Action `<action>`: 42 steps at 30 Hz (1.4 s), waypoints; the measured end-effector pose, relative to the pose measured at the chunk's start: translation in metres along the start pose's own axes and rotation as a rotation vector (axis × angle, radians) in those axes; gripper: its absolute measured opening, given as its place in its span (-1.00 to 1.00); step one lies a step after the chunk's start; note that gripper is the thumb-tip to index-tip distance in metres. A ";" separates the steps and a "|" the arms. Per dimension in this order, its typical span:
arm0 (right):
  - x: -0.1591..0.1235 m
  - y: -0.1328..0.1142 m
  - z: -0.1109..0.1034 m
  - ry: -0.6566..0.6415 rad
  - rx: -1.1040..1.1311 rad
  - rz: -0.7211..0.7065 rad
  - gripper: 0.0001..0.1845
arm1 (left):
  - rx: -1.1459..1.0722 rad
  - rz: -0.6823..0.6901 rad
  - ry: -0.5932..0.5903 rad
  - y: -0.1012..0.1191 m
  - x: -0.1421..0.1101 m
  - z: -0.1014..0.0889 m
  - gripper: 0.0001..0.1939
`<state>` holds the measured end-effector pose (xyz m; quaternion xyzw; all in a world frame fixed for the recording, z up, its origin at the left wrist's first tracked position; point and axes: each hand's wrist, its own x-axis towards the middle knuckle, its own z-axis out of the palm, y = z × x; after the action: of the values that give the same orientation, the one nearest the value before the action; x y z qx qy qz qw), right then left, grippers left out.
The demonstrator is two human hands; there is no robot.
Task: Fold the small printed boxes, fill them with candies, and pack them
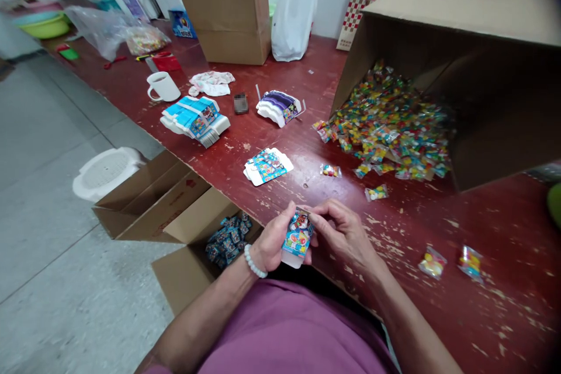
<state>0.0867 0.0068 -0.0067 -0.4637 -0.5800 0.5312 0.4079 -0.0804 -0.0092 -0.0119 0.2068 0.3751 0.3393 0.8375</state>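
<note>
My left hand (pixel 278 236) is wrapped round a small blue cartoon-printed candy box (pixel 298 236), held upright over the table's front edge. A white flap sticks out at its lower end. The fingers of my right hand (pixel 335 225) pinch at the box's top edge; exactly what they grip there is hidden. Just beyond my hands lie a few flattened blue candy boxes (pixel 269 166). Small clear packets of coloured candy lie nearby, one candy packet (pixel 331 170) beyond my right hand and another candy packet (pixel 377 193) farther right.
A large carton (pixel 460 11) on its side spills many candy packets (pixel 394 123) onto the red table (pixel 407 216). Bundled blue flat boxes (pixel 193 117), purple flat boxes (pixel 280 106) and a white mug (pixel 164 86) stand left. Below the edge, an open carton (pixel 175 274) holds filled-looking small boxes (pixel 228 239).
</note>
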 end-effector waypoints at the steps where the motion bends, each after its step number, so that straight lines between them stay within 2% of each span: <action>1: 0.000 -0.002 -0.001 -0.028 -0.048 -0.020 -0.79 | 0.015 0.029 0.025 -0.001 0.001 0.001 -0.37; 3: 0.002 -0.003 -0.003 -0.091 -0.051 0.004 -0.75 | 0.069 0.075 0.060 -0.001 0.002 0.003 -0.38; 7: 0.008 -0.002 -0.003 -0.124 0.138 0.136 -0.74 | 0.177 0.150 0.099 0.001 0.001 0.008 -0.30; 13: 0.013 -0.012 0.003 -0.102 0.270 0.161 -0.73 | 0.313 0.225 0.037 0.006 0.000 0.006 -0.21; 18: 0.011 -0.010 0.007 -0.045 0.253 0.131 -0.72 | 0.353 0.244 0.054 0.007 -0.004 0.003 -0.22; 21: 0.009 -0.011 0.005 -0.094 0.206 0.079 -0.74 | 0.368 0.237 0.090 0.007 -0.005 0.002 -0.22; 24: 0.005 -0.015 0.005 -0.151 0.062 -0.075 -0.76 | 0.357 0.228 0.116 0.005 -0.003 0.000 -0.24; 27: 0.001 -0.012 0.011 -0.111 -0.134 -0.232 -0.81 | 0.302 0.216 0.149 0.001 0.001 -0.002 -0.27; 30: 0.005 0.000 0.015 -0.065 -0.240 -0.251 -0.85 | 0.192 0.199 0.167 -0.001 0.004 -0.002 -0.34; 33: 0.029 0.017 0.002 -0.121 -0.216 -0.092 -0.73 | 0.078 0.169 0.160 0.004 0.006 -0.003 -0.45; 34: 0.042 0.022 -0.006 -0.106 -0.255 -0.045 -0.69 | 0.058 0.180 0.156 0.006 0.006 -0.004 -0.46; 36: 0.071 0.033 -0.025 0.158 -0.526 -0.066 -0.68 | 0.059 0.229 0.157 0.013 0.006 -0.007 -0.47; 37: 0.085 0.038 -0.034 0.235 -0.690 -0.065 -0.64 | 0.078 0.251 0.165 0.015 0.006 -0.009 -0.49; 39: 0.109 0.046 -0.048 0.292 -0.777 -0.043 -0.59 | 0.134 0.279 0.203 0.019 0.005 -0.015 -0.52; 42: 0.126 0.056 -0.058 0.279 -0.814 0.006 -0.70 | 0.284 0.345 0.330 0.024 0.000 -0.026 -0.54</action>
<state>0.1189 0.1438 -0.0589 -0.6559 -0.6802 0.1922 0.2648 -0.1102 0.0096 -0.0143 0.3247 0.5095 0.4501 0.6575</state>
